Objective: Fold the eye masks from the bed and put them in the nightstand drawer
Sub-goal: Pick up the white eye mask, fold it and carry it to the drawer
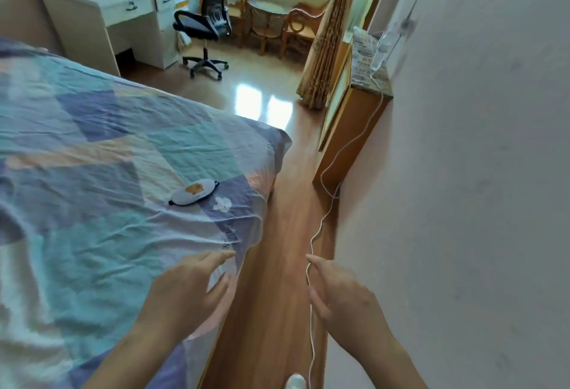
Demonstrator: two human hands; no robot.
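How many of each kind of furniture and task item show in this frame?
Eye mask on the bed: 1
Bed: 1
Desk: 1
Office chair: 1
Wooden chairs: at least 1; others are blurred
Round table: 1
Wooden cabinet: 1
Total: at least 7

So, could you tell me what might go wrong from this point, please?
The white cable trails along the floor right under the right hand, near the person's feet, so a step forward could snag it. The eye mask lies close to the corner of the bed, beyond both open hands; a hasty grab by the left hand might push it onto the floor.
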